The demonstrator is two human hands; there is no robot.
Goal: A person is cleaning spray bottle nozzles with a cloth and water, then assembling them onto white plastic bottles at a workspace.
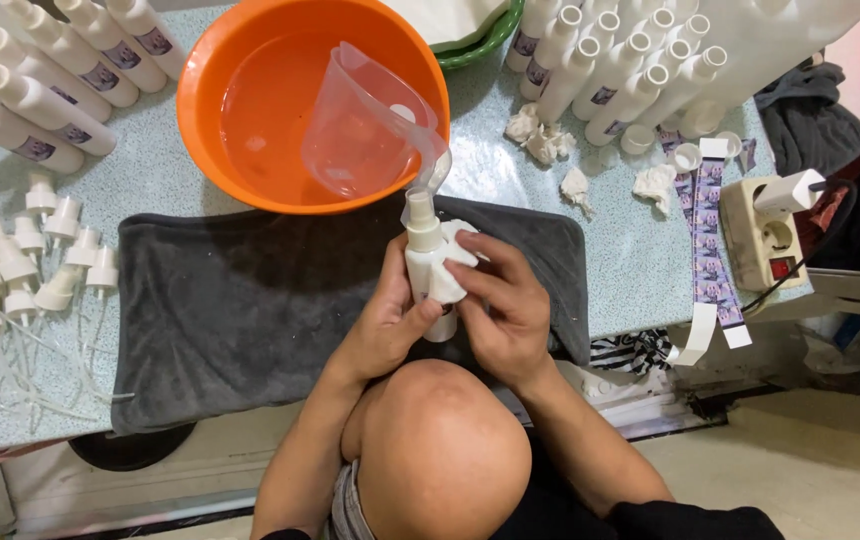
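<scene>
Keep your left hand closed firmly around the white spray bottle, held upright over the grey towel at the surface's near edge. Your right hand pinches a white tissue against it; wipe downward, evenly.

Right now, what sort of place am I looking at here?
Probably a small home workshop for filling and finishing spray bottles by hand. Rows of white bottles lie on the speckled table, loose spray pumps sit in a pile, and the left hand holds a spray bottle while the right hand wipes it.
</scene>
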